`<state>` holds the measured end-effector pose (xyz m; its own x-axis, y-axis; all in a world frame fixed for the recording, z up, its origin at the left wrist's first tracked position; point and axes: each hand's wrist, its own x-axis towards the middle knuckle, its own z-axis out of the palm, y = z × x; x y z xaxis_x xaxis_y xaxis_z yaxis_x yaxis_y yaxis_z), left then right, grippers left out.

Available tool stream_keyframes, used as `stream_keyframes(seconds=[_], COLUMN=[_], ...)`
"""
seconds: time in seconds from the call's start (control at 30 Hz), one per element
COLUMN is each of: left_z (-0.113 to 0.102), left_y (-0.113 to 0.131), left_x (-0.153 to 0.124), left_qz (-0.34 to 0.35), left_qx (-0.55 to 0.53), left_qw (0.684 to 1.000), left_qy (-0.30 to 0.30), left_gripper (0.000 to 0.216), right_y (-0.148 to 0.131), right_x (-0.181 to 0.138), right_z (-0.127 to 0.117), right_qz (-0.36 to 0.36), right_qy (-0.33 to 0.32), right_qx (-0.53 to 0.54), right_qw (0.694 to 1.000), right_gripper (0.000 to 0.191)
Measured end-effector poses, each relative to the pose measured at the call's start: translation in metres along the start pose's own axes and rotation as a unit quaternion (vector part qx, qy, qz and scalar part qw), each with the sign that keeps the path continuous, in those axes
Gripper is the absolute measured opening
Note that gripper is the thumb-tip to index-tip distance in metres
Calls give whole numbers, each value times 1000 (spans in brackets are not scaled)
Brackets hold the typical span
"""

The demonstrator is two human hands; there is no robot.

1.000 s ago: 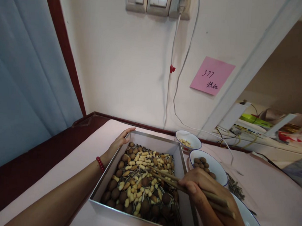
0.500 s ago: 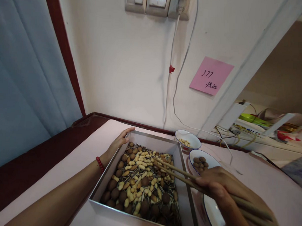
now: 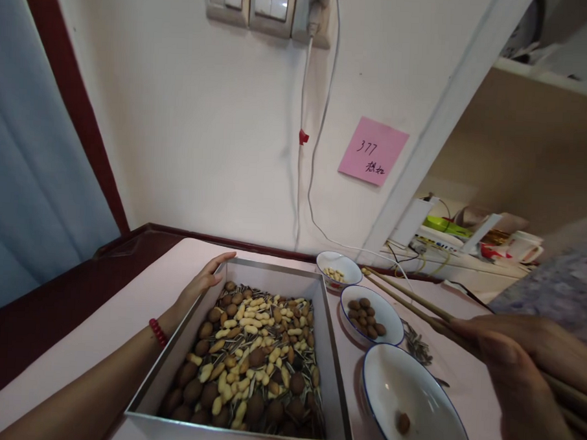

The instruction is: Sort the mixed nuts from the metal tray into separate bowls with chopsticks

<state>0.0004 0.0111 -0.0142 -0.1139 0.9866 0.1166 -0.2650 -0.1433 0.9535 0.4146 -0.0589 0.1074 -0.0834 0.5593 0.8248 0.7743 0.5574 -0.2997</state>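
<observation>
A white box point(image 3: 337, 351) with a metallic rim holds a mix of peanuts point(image 3: 250, 322), striped sunflower seeds, almonds and round brown nuts point(image 3: 257, 358). Along its far left corner, my left hand point(image 3: 204, 282) grips the wall, with the thumb over the rim. My right hand point(image 3: 516, 359) is closed around a pair of wooden chopsticks point(image 3: 416, 304), to the right of the box. Their tips are close together beside the far bowl point(image 3: 352, 282), which has some peanuts in it. Something small and yellowish shows at the tips, too small to name.
A middle bowl point(image 3: 391, 310) contains several round brown nuts; a nearer bowl point(image 3: 388, 386) has one small brown nut. Sunflower seeds point(image 3: 417, 342) lie on the pink tabletop beside them. A white cable point(image 3: 365, 250) runs down the wall behind. A person's patterned clothing point(image 3: 558, 277) appears at right.
My right hand has moved the chopsticks out of the box, rightward to beside the far bowl. The view has turned right. My left hand stays on the box.
</observation>
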Motion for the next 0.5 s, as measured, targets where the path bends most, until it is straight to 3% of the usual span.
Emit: stream_keyframes(seconds=[0.13,0.33,0.5], left_z=[1,4,1], left_y=[2,4,-3], left_x=[-3,-5,-1], left_qz=[-5,1,2], left_qx=[-12,-13,-14], left_qw=[1000,1000,1000], left_qy=[-15,-15,-17], left_gripper=[62,60,60], right_y=[-14,5,-3], right_x=[1,3,-5], right_z=[17,58,49], right_qz=[-14,-26,17], right_qy=[-36,-64,-50], right_qx=[29,68,96], right_qw=[999,995,994], right_gripper=[22,18,20])
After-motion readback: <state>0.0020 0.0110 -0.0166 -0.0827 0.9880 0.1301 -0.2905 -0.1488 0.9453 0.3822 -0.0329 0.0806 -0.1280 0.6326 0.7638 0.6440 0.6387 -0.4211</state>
